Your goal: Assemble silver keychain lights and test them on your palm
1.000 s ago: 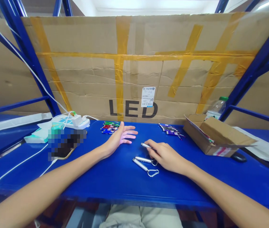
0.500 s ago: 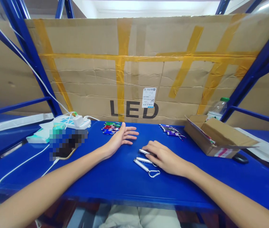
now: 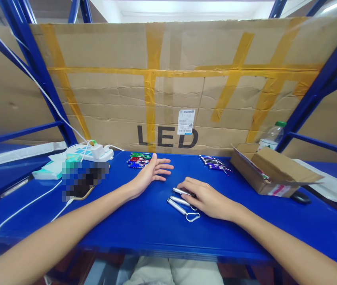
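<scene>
My left hand point(image 3: 153, 173) is held palm inward with its fingers spread, holding nothing, next to a row of green, red and blue keychain flashlights point(image 3: 135, 161). My right hand point(image 3: 205, 196) curls its fingers and thumb about a silver keychain flashlight point(image 3: 178, 191) on the blue table; its far end is hidden under the fingers. Just in front of it lie a second silver flashlight point(image 3: 178, 200) and a third one point(image 3: 176, 207) with a carabiner clip point(image 3: 192, 217). Beyond the right hand is a group of purple and dark keychain flashlights point(image 3: 214, 162).
An open cardboard box point(image 3: 251, 174) stands at the right, with a bottle point(image 3: 272, 136) behind it and a black mouse point(image 3: 301, 197) beside it. At left are a phone point(image 3: 86, 182), a tissue pack point(image 3: 48, 170) and a power strip point(image 3: 105, 154) with white cables. A large taped carton point(image 3: 111, 107) backs the table.
The fingers of my right hand have shifted slightly, baring more of the top silver flashlight. My left hand stays where it was.
</scene>
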{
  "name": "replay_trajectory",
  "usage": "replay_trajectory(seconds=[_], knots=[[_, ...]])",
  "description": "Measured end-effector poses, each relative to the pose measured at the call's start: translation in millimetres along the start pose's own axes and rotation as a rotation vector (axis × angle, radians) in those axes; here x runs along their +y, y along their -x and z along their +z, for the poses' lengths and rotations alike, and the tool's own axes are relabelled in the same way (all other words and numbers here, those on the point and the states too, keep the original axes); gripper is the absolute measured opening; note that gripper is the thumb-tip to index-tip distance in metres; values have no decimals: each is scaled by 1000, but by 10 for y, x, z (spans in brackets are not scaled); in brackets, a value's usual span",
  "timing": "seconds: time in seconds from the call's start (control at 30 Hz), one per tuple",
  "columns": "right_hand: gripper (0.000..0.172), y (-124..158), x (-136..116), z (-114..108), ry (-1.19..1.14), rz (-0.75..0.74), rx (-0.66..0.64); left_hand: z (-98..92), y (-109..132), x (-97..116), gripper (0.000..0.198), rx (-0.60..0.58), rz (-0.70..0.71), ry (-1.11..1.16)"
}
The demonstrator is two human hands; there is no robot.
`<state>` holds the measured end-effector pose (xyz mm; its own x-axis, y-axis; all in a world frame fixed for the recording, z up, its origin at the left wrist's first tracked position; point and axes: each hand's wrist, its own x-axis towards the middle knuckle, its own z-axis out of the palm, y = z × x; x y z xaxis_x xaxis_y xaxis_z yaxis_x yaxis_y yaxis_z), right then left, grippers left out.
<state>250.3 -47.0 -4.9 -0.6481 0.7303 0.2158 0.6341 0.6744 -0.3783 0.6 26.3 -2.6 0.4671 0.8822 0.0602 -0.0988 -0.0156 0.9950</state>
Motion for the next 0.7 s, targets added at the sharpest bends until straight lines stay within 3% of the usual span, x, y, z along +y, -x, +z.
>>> replay_trajectory(seconds=[0.7], knots=[[33,3,-58,-24,-72,26,-27,3,12,-8,78,-13,2,-9]])
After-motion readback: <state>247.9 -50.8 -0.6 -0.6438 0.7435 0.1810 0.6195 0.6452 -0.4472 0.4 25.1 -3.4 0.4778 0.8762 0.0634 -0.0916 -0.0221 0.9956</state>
